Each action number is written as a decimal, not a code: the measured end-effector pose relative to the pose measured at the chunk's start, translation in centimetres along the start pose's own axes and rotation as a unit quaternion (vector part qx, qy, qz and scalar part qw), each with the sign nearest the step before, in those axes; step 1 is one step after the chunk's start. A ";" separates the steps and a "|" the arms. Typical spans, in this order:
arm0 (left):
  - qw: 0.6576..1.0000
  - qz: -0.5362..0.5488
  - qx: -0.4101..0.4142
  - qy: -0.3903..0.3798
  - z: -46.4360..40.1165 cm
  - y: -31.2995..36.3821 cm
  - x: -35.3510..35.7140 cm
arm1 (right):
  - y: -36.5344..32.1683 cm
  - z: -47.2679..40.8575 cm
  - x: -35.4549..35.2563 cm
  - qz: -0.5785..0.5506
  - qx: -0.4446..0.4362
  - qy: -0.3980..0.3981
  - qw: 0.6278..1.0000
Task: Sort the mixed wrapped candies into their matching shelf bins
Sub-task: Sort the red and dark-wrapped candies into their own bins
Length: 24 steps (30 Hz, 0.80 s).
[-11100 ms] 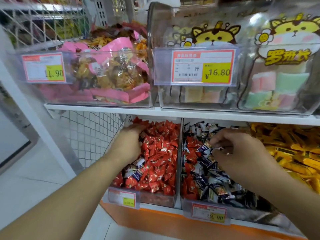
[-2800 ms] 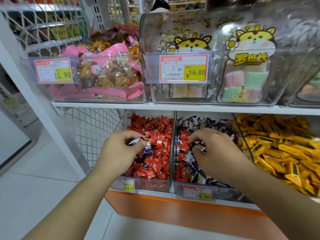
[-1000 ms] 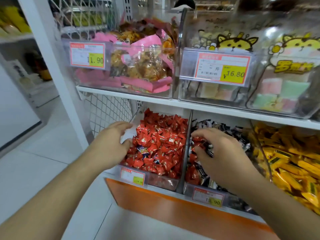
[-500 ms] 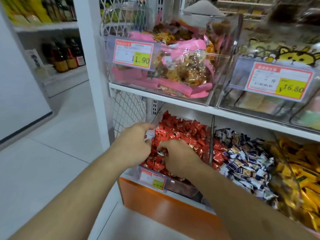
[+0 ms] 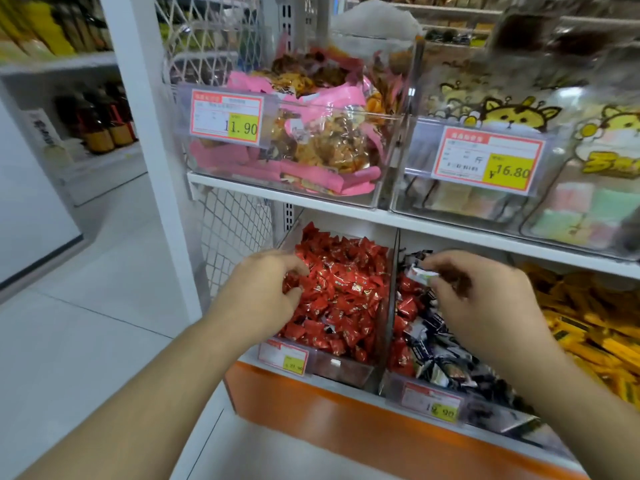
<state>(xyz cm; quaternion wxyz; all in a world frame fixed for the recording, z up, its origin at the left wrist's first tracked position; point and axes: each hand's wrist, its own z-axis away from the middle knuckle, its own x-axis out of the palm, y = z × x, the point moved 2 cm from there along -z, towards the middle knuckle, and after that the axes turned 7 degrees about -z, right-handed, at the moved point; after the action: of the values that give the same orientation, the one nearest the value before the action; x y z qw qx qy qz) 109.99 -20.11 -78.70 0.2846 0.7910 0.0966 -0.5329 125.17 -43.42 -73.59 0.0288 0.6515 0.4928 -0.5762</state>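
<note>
Now | right hand point(image 5: 485, 306) pinches white-wrapped candy point(image 5: 420, 273) above dark-candy bin point(image 5: 429, 400), likely to drop it home | left hand point(image 5: 263, 292) curled in red-candy bin point(image 5: 332, 363), contents unclear

Both forearms are bare to the frame edge, no sleeves or jewellery visible.

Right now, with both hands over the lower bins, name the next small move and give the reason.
Probably release the white-wrapped candy that the right hand pinches into the clear middle bin of dark blue-and-white candies; the hand is already above it. Red-wrapped strays lie there, while the left hand rests among the red candies.
</note>
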 end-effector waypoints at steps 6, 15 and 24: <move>0.997 -0.026 0.020 -0.071 0.3 0.5 2.6 | 5.8 -0.2 -1.7 0.104 0.110 -0.018 0.988; 0.988 -0.083 -0.042 -0.122 -0.1 0.3 5.3 | 5.8 0.3 -0.1 0.030 0.078 -0.090 0.992; 0.994 -0.070 -0.071 -0.042 0.2 1.5 3.9 | 5.6 0.7 -0.1 0.004 0.051 -0.094 0.994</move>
<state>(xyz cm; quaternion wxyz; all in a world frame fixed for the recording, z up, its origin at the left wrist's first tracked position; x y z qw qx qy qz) 112.08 -22.00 -81.72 0.3059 0.7368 0.1776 -0.5762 128.42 -46.77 -76.75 0.0434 0.5968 0.4553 -0.6593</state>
